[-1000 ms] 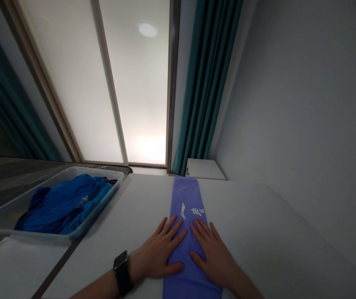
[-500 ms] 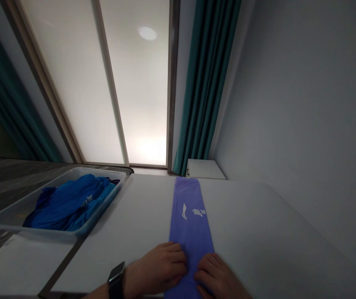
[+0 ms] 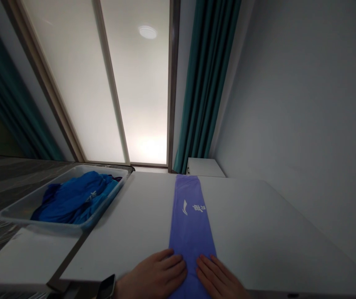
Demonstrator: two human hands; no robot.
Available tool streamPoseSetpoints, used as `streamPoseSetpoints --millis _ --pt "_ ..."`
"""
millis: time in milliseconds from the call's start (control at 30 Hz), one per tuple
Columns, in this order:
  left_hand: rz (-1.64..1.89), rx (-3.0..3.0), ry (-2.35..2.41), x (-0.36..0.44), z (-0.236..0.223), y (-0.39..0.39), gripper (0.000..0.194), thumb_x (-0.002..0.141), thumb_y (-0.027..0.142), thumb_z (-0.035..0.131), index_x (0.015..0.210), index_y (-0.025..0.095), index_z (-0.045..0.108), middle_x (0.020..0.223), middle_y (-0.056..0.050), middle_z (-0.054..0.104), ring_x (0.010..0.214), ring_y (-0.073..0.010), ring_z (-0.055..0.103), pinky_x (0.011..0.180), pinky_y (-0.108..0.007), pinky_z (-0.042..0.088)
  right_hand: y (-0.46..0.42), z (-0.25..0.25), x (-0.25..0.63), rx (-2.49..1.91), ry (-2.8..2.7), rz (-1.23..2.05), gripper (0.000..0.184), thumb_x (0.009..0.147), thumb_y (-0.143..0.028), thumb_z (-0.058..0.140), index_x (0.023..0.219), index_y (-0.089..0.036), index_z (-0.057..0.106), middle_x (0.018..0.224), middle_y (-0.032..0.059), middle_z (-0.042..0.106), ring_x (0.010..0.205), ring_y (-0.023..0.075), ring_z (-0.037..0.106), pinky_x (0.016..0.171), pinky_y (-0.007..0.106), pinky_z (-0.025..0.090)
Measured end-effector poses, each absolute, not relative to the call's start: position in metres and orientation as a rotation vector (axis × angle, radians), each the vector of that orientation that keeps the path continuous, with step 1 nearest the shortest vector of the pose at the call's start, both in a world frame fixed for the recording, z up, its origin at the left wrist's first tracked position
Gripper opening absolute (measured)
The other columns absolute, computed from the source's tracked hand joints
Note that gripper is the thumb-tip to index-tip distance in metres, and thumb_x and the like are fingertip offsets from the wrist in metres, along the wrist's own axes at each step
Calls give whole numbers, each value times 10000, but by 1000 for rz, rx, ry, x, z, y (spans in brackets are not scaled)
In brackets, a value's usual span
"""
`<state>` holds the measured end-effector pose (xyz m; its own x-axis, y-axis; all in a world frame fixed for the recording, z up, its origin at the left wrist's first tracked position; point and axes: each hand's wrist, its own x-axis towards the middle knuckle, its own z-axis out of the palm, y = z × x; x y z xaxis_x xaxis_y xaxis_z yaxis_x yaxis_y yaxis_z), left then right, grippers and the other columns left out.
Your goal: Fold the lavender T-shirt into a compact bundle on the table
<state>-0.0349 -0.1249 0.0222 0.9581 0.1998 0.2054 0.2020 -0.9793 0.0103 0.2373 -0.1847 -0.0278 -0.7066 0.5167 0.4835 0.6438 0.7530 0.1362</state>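
A purple garment [image 3: 188, 230], folded into a long narrow strip, lies lengthwise on the white table [image 3: 140, 216] with white print near its far end. My left hand [image 3: 157, 274], a dark watch on its wrist, rests flat on the strip's left side near the front edge. On the right side of the cloth lies my right hand [image 3: 220, 276], its fingers stretched out over the fabric. Both hands are open and touch the cloth. The strip's near end runs out of the bottom of the view.
A clear plastic bin [image 3: 81, 226] holding blue clothes [image 3: 75, 197] stands at the left. Behind the table are a small white cabinet [image 3: 206, 167], a teal curtain [image 3: 206, 83] and frosted sliding doors [image 3: 143, 104]. A grey wall [image 3: 305, 104] borders the right.
My fingers, curled at the cloth earlier, have straightened and now lie flat on it. The garment stays in place, and the view has shifted slightly.
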Motion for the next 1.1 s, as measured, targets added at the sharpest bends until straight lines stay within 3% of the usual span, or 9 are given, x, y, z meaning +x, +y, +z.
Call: streamPoseSetpoints --millis 133,267,367,500,633,700,900,1100 --pt "-388 -3112 -364 -35 15 -128 299 1005 196 370 1253 179 537 1076 -79 700 1032 -201 609 1005 -326 416 -186 -24 244 -848 -2572 -234 377 967 -174 479 1332 -245 540 1236 37 669 1166 191 612 1025 329 497" --pt "-558 -3341 -480 -32 18 -125 221 974 224 436 1107 214 612 947 -57 702 917 -188 617 861 -292 470 -186 -20 252 -935 -2544 160 322 967 -217 480 1260 -256 607 1189 30 702 1128 181 640 1037 339 478" --pt "-730 -3486 -857 -27 17 -114 201 903 206 513 1048 238 648 951 -35 708 907 -184 616 857 -292 460 -181 -15 249 -1165 -2289 476 302 917 -264 525 1188 -239 654 1104 60 733 1033 192 680 952 316 527" --pt "-967 -3390 -1638 -15 10 -92 357 829 251 562 1185 231 587 1013 -39 699 893 -205 603 821 -317 460 -162 -6 236 -1544 -1755 734 366 898 -359 505 1217 -226 626 1091 64 723 977 215 681 887 346 540" --pt "-1285 -3346 -2094 -2 7 -68 559 898 429 480 1380 167 371 713 18 625 593 -152 553 548 -238 388 -134 -5 227 -1550 -1560 794 492 913 -436 440 1325 -183 531 1117 69 704 1005 217 668 894 351 528" --pt "-1318 -3276 -2175 3 9 -58 616 889 477 496 1396 163 344 630 54 567 539 -144 522 514 -225 338 -123 -8 225 -1618 -1565 706 518 913 -432 421 1359 -182 499 1194 82 680 1071 230 648 939 378 504" --pt "-1090 -3116 -2094 3 16 -55 642 909 485 461 1436 144 326 609 40 589 585 -172 541 612 -271 382 -110 -15 218 -1892 -1697 424 514 931 -314 314 1390 -150 478 1301 135 624 1158 262 619 984 414 474" --pt "-839 -3174 -1773 -7 8 -78 761 785 268 596 1472 175 282 841 -20 687 805 -219 596 878 -384 390 -114 -17 217 -1913 -1727 406 517 949 -324 287 1396 -151 481 1330 118 603 1171 261 613 977 417 495"
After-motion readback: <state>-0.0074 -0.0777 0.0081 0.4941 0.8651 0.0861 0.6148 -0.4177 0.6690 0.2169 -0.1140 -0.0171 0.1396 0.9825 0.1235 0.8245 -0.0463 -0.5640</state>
